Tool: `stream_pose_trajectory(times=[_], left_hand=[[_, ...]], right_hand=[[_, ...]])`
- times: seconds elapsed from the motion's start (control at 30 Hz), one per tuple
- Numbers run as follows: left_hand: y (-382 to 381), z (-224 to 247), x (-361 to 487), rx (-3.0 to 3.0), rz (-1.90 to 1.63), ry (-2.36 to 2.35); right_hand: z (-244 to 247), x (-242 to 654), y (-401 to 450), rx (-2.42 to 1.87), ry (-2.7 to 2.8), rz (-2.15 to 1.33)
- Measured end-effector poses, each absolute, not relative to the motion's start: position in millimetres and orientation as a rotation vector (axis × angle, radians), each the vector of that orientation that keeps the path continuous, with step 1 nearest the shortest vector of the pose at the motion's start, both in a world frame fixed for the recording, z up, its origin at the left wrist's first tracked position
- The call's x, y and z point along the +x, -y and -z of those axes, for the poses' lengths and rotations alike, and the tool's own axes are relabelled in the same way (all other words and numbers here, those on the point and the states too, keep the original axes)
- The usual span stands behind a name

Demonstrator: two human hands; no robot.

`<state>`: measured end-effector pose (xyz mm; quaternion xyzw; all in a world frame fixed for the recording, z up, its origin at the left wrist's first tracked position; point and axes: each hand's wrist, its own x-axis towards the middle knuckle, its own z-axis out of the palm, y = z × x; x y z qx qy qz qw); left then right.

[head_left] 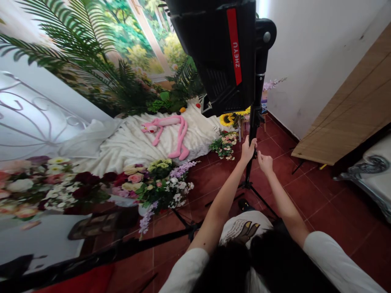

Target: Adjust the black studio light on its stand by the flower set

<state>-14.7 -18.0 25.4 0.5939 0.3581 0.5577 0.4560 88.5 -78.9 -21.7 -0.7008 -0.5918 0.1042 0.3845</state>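
Observation:
A black studio light [220, 53] with a red stripe hangs at the top of a black stand [254, 118]. Around the stand's pole, below the light, my left hand [248, 149] is wrapped. Just to its right and slightly lower, my right hand [265, 162] is closed at the pole, with its fingertips by a dark part that looks like a knob. The stand's legs spread on the floor near my foot.
A pink plush toy [180, 136] lies on a white furry cover [131, 140]. Flower bunches [165, 183] fill the left front. Another black stand [146, 242] crosses the lower left. A wooden panel [345, 97] and a silver-trimmed piece of furniture [374, 167] are at the right.

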Motion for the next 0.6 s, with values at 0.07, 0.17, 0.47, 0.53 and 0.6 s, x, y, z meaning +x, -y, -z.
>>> stream_pose_trajectory(times=[0.07, 0.17, 0.47, 0.53, 0.6], left_hand=[[18, -25, -15, 1.476, -1.372, -0.889], [19, -24, -16, 1.497, -1.377, -0.916], [50, -19, -29, 1.546, -1.386, -0.982], [65, -11, -41, 1.513, -1.394, -0.962], [84, 4, -60, 1.456, -1.324, -0.944]], right_hand=[[23, 89, 76, -1.733, 1.463, -0.350], [24, 89, 72, -1.672, 1.410, -0.481], [25, 83, 76, -1.599, 1.310, -0.542], [27, 75, 84, -1.619, 1.258, -0.556], [29, 64, 95, -1.626, 1.218, -0.565]])
